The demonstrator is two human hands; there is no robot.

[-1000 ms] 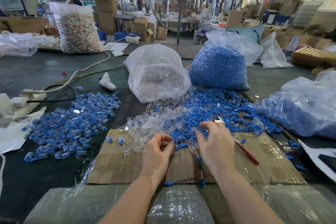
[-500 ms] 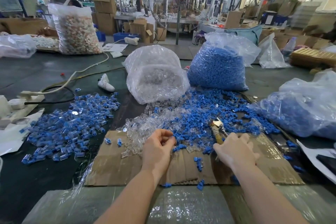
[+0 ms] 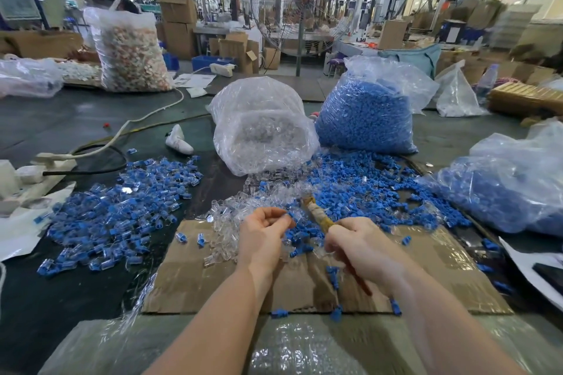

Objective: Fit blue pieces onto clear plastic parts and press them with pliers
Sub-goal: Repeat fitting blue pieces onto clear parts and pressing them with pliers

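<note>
Right hand has swung pliers up toward left hand; its grip wraps the handles, left fingers pinch a small pc.

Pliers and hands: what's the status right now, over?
Right hand grips the pliers, nose up, jaw state unclear. Left hand pinches a small part. Loose blue pieces and clear parts crowd the cardboard.

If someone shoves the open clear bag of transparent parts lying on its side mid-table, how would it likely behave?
The clear bag would probably sag and crumple rather than slide as a block: its film is thin and wrinkled. It likely feels light, looking only partly filled. Its mouth faces the loose clear parts already spilled, so a shove would probably spill more.
</note>
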